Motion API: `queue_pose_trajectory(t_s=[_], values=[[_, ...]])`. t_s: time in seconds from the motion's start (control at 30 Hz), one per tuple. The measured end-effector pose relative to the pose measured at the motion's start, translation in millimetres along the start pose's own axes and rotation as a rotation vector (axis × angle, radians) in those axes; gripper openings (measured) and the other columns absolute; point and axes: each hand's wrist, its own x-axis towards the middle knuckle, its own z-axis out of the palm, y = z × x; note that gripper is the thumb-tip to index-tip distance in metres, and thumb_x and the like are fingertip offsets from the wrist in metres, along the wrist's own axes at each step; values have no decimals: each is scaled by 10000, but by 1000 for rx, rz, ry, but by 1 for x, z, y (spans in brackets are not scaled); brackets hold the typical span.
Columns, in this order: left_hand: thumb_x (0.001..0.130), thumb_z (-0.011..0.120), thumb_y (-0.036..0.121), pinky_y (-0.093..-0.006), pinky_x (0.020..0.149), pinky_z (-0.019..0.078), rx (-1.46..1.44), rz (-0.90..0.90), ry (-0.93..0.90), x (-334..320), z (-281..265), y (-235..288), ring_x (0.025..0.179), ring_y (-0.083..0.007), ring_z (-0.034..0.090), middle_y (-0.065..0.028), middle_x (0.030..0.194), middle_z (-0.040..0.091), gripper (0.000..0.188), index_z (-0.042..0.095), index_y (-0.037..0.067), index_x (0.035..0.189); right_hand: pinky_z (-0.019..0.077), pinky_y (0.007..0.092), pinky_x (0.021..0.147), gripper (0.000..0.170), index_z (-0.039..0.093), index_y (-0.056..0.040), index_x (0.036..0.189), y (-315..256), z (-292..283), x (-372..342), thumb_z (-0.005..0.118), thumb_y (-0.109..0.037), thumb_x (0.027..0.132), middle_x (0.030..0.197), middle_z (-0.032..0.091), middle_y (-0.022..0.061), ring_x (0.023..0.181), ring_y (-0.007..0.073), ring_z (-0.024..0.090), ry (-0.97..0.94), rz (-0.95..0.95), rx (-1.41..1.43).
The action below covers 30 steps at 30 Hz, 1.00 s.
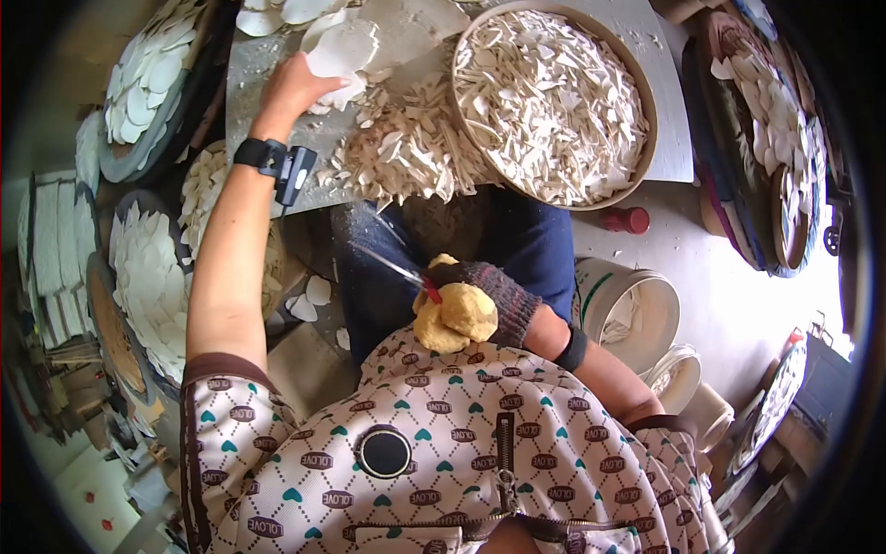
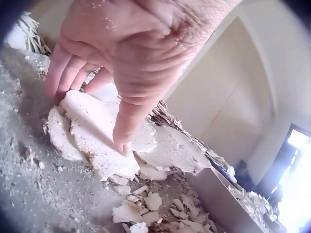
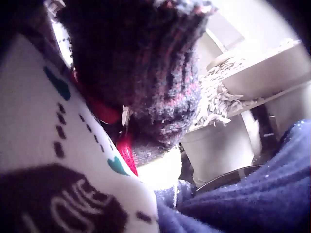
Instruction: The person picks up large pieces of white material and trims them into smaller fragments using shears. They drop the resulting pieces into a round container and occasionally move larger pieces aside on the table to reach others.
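My bare left hand reaches over the metal table and pinches a flat white slice. In the left wrist view the thumb of that hand presses on the slice, with the fingers behind its far edge; a second slice lies against it. In front of my lap, my gloved right hand grips a knife by its red handle, and the thin blade points up and left. Yellow lumpy material covers its finger area, hiding the fingers. The right wrist view shows the knitted glove and red handle.
A large round tray of white strips stands on the table. Beside it lies a pile of strips. More trays of white slices stand at both sides. A white bucket stands to the right of my legs.
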Motion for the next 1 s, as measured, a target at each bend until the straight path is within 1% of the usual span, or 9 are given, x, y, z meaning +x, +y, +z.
queue_pose_trajectory(t_s=[0.23, 0.3, 0.37, 0.47, 0.63, 0.77, 0.8, 0.9, 1.0], values=[[614, 753, 333, -368, 801, 465, 271, 84, 369, 4, 6, -12, 927, -340, 590, -236, 1012, 592, 627, 541, -48, 1065, 476, 365, 635, 249, 566, -59, 945, -9, -3, 1, 591, -217, 755, 795, 597, 163, 776, 332, 591, 51, -37, -152], [751, 658, 208, -329, 796, 476, -236, -19, 172, -1, -12, -13, 930, -257, 597, -168, 1030, 601, 466, 513, -37, 1120, 469, 382, 615, 270, 548, -44, 886, -5, -4, 2, 608, -255, 727, 759, 583, 164, 754, 354, 584, 90, -194, -142], [815, 594, 135, -303, 782, 482, -936, -176, -55, -12, -18, -25, 925, -197, 595, -119, 1024, 604, 370, 506, -23, 1137, 469, 387, 618, 297, 536, -46, 899, -1, 0, 2, 615, -268, 719, 750, 580, 165, 750, 357, 583, 85, -46, 13], [832, 551, 68, -272, 748, 468, -1171, -105, 24, -54, -26, -8, 884, -135, 579, -75, 1027, 598, 307, 525, -2, 1130, 471, 380, 623, 244, 512, -53, 925, 8, 2, 2, 584, -211, 754, 771, 577, 154, 758, 344, 587, 167, -38, 165], [842, 501, 73, -306, 835, 462, -1159, 155, 220, -115, -15, 11, 924, -160, 576, -92, 1007, 589, 238, 520, -4, 1067, 453, 313, 774, 191, 520, 8, 829, 2, -5, 8, 473, -172, 875, 774, 559, 85, 773, 191, 556, 199, 388, 1686], [868, 397, 138, -325, 806, 484, -1580, 105, -9, -147, -5, 23, 881, -187, 592, -121, 981, 578, 225, 488, 1, 1021, 458, 321, 863, 281, 517, 9, 1081, 29, -6, 4, 554, -143, 848, 1020, 576, 103, 943, 184, 565, 120, -189, 1484], [873, 328, 189, -328, 785, 493, -1584, 47, 33, -151, 3, 30, 838, -201, 599, -141, 966, 573, 282, 457, 3, 1040, 462, 326, 859, 270, 527, 16, 1062, 35, -6, 2, 552, -147, 848, 1011, 581, 106, 934, 189, 570, 151, -164, 1436], [859, 464, 50, -325, 807, 487, -1501, -19, 220, -160, 29, 50, 936, -195, 572, -131, 1069, 548, 272, 446, 35, 1130, 471, 380, 859, 248, 524, 67, 1036, 49, -5, 1, 504, -115, 868, 1019, 579, 158, 946, 250, 579, 98, -227, 1541], [833, 507, -23, -315, 820, 483, -1525, 8, 192, -165, 38, 69, 1007, -182, 543, -143, 1140, 521, 519, 289, 41, 1299, 475, 399, 861, 246, 518, 88, 1033, 40, -4, 0, 486, -100, 877, 1034, 574, 184, 959, 279, 581, 77, -268, 1697]])
